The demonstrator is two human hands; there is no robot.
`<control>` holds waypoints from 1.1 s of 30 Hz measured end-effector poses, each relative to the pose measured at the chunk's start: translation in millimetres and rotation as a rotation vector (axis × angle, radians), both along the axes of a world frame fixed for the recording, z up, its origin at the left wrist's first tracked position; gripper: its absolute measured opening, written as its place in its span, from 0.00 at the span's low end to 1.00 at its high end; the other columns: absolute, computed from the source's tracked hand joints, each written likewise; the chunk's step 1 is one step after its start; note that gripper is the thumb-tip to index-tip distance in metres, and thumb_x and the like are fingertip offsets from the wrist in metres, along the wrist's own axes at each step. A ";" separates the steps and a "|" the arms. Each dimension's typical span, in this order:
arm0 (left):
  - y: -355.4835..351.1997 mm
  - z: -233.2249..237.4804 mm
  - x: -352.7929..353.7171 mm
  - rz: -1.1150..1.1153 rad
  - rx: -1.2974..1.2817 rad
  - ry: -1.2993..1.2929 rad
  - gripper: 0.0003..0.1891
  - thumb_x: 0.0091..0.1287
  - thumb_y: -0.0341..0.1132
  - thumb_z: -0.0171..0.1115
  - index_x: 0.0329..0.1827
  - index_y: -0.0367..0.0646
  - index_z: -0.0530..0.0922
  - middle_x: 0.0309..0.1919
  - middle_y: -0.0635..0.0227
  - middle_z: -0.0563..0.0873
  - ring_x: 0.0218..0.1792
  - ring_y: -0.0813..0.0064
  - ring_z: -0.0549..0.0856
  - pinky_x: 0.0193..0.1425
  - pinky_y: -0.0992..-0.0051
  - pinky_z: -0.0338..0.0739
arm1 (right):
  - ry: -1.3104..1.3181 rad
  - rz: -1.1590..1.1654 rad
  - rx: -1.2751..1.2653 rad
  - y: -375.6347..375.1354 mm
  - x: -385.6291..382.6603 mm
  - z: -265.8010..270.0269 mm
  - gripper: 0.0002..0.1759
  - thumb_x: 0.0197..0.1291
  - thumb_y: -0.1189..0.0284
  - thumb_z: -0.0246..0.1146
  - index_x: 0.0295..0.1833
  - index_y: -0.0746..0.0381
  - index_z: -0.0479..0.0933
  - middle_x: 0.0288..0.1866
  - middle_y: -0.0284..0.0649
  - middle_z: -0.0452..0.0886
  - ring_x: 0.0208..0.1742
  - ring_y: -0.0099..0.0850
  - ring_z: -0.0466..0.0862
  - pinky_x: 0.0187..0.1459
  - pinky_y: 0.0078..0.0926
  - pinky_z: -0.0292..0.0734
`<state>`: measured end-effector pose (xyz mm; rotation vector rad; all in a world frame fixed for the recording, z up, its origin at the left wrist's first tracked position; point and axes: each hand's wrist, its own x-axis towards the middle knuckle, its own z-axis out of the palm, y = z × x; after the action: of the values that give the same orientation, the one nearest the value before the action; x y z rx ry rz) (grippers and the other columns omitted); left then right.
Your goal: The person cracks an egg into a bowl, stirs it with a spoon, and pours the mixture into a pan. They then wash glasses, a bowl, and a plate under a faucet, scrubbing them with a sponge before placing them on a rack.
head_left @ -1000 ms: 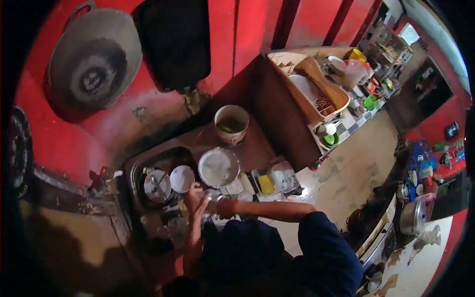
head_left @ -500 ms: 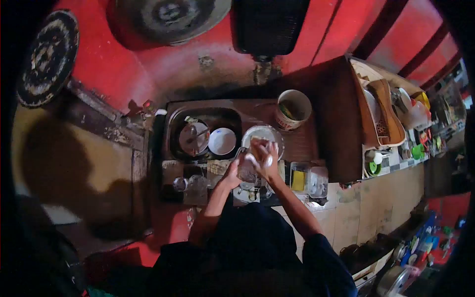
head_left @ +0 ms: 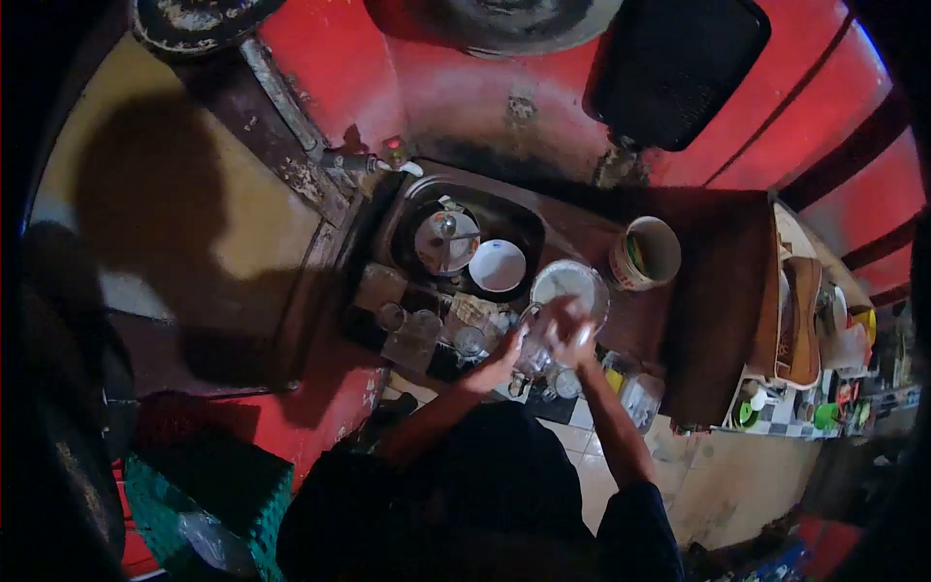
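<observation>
One round white basin stood just beyond my hands; one round white bowl and one patterned plate lay in the dark sink, left. Forearms angled forward and inward, my left hand held one clear glass vessel near the basin's near rim; my right hand blurred close beside it, grip unclear.

This place is a kitchen, probably in a home: a sink holds a white bowl, a faucet is at its eleven o'clock, and a large pan hangs on the red wall.
</observation>
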<state>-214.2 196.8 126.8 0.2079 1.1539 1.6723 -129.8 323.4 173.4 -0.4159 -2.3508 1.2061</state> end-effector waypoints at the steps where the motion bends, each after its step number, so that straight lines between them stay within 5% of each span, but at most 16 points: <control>1: -1.6 -5.7 -6.6 -0.071 0.219 0.066 0.38 0.63 0.65 0.46 0.67 0.43 0.64 0.63 0.66 0.69 0.62 0.70 0.70 0.66 0.68 0.63 | 0.094 0.162 0.154 -6.8 0.8 5.5 0.16 0.48 0.66 0.63 0.41 0.65 0.77 0.45 0.46 0.79 0.55 0.37 0.77 0.55 0.39 0.71; 3: -5.9 -3.7 3.3 -0.001 0.444 0.091 0.39 0.62 0.66 0.47 0.65 0.42 0.66 0.61 0.66 0.71 0.61 0.69 0.71 0.67 0.67 0.63 | 0.170 0.226 0.076 -13.6 2.9 6.5 0.27 0.40 0.57 0.65 0.45 0.64 0.78 0.45 0.47 0.79 0.54 0.39 0.77 0.57 0.44 0.68; 4: -3.9 -3.3 1.9 -0.006 0.440 0.086 0.39 0.62 0.66 0.47 0.65 0.42 0.66 0.61 0.66 0.71 0.61 0.69 0.71 0.67 0.67 0.63 | 0.051 0.159 -0.054 -3.3 2.2 9.3 0.22 0.41 0.70 0.65 0.47 0.63 0.75 0.48 0.46 0.78 0.51 0.42 0.78 0.55 0.36 0.72; 7: -0.2 7.7 2.0 -0.081 -0.009 -0.318 0.38 0.63 0.66 0.45 0.63 0.41 0.67 0.57 0.67 0.75 0.56 0.71 0.76 0.60 0.70 0.71 | -0.250 0.102 -0.301 5.0 12.6 -22.1 0.18 0.48 0.69 0.62 0.47 0.62 0.75 0.46 0.44 0.79 0.48 0.40 0.78 0.54 0.38 0.72; 10: -3.0 62.7 5.8 -0.089 0.645 0.386 0.34 0.65 0.63 0.45 0.62 0.44 0.68 0.53 0.69 0.78 0.51 0.72 0.79 0.55 0.69 0.75 | 0.246 0.172 0.407 -15.8 20.6 7.6 0.13 0.51 0.72 0.56 0.44 0.60 0.76 0.41 0.42 0.80 0.48 0.43 0.78 0.55 0.44 0.69; 11: 1.6 25.7 17.8 0.090 0.441 0.171 0.32 0.67 0.61 0.44 0.63 0.44 0.66 0.51 0.69 0.79 0.51 0.71 0.79 0.55 0.68 0.75 | 0.189 0.150 0.310 -2.6 15.2 4.1 0.13 0.50 0.70 0.58 0.43 0.60 0.76 0.41 0.44 0.80 0.46 0.44 0.79 0.53 0.44 0.70; 12: 0.5 22.3 10.5 -0.069 0.005 -0.463 0.31 0.69 0.59 0.41 0.64 0.45 0.66 0.55 0.68 0.77 0.56 0.68 0.76 0.60 0.65 0.72 | -0.567 -0.008 0.509 11.3 21.3 -18.1 0.12 0.48 0.69 0.60 0.40 0.59 0.77 0.41 0.45 0.80 0.44 0.45 0.79 0.50 0.44 0.70; 14: 3.6 39.1 13.1 -0.036 0.068 -0.429 0.29 0.69 0.59 0.41 0.64 0.47 0.67 0.57 0.68 0.77 0.57 0.68 0.76 0.61 0.61 0.72 | -0.215 -0.191 -0.067 6.3 21.7 -8.8 0.13 0.45 0.70 0.61 0.39 0.59 0.77 0.42 0.46 0.79 0.47 0.46 0.78 0.54 0.44 0.69; 16: 5.1 18.8 13.7 -0.056 0.378 -0.160 0.27 0.68 0.58 0.44 0.61 0.50 0.70 0.57 0.69 0.77 0.56 0.69 0.77 0.58 0.59 0.74 | 0.349 0.211 0.165 -10.9 25.2 34.0 0.14 0.45 0.69 0.61 0.40 0.60 0.77 0.46 0.49 0.78 0.53 0.47 0.75 0.59 0.45 0.65; 17: 3.6 16.3 12.8 -0.137 0.526 -0.172 0.28 0.68 0.59 0.45 0.62 0.50 0.70 0.57 0.69 0.77 0.57 0.70 0.76 0.58 0.60 0.73 | 0.235 0.269 0.092 -5.1 36.7 -13.3 0.15 0.45 0.68 0.61 0.41 0.60 0.77 0.50 0.51 0.77 0.58 0.48 0.72 0.62 0.45 0.61; 20: 9.8 -10.4 23.1 -0.081 0.022 -0.443 0.28 0.67 0.61 0.43 0.57 0.50 0.72 0.50 0.71 0.79 0.51 0.71 0.79 0.57 0.59 0.74 | -0.367 -0.046 -0.448 22.1 28.5 49.1 0.17 0.49 0.67 0.63 0.46 0.59 0.76 0.55 0.47 0.75 0.57 0.42 0.74 0.56 0.43 0.69; 22: 21.2 9.8 30.3 0.049 -0.045 -0.378 0.24 0.70 0.56 0.42 0.56 0.48 0.71 0.47 0.67 0.80 0.48 0.67 0.80 0.46 0.65 0.79 | 0.004 0.043 0.176 -3.4 51.7 -4.7 0.17 0.52 0.67 0.61 0.49 0.58 0.76 0.58 0.46 0.74 0.58 0.42 0.74 0.58 0.42 0.68; 24: 15.3 9.1 31.6 -0.005 0.186 0.406 0.21 0.71 0.51 0.44 0.56 0.48 0.72 0.46 0.68 0.80 0.47 0.69 0.80 0.47 0.67 0.78 | 0.357 0.263 -0.051 -21.1 50.2 10.5 0.19 0.51 0.63 0.62 0.49 0.58 0.78 0.61 0.48 0.71 0.64 0.45 0.70 0.64 0.40 0.61; 25: 7.0 -8.0 37.1 0.127 0.282 -0.242 0.19 0.71 0.47 0.46 0.56 0.45 0.72 0.47 0.67 0.80 0.47 0.71 0.80 0.51 0.70 0.76 | 0.227 0.366 -0.039 -12.4 54.8 -14.0 0.24 0.53 0.60 0.59 0.54 0.59 0.76 0.66 0.52 0.65 0.69 0.48 0.62 0.69 0.40 0.52; 28: 24.7 -5.5 47.4 0.408 -0.213 -0.077 0.25 0.69 0.52 0.49 0.58 0.41 0.70 0.45 0.66 0.80 0.44 0.71 0.81 0.43 0.74 0.79 | 0.258 -0.157 -0.194 0.9 24.2 0.4 0.24 0.58 0.59 0.52 0.57 0.60 0.74 0.67 0.55 0.61 0.71 0.50 0.58 0.70 0.44 0.50; 33: 9.0 25.3 69.3 0.458 0.331 -0.128 0.21 0.71 0.47 0.45 0.55 0.39 0.73 0.46 0.66 0.80 0.47 0.74 0.79 0.50 0.70 0.75 | 0.191 -0.111 -0.025 -38.4 57.7 15.4 0.32 0.61 0.62 0.54 0.68 0.64 0.61 0.72 0.55 0.54 0.70 0.50 0.58 0.67 0.41 0.56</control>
<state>-144.9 205.9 152.1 0.0404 0.8618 2.2468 -72.1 285.0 188.9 -0.4147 -2.1251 1.1698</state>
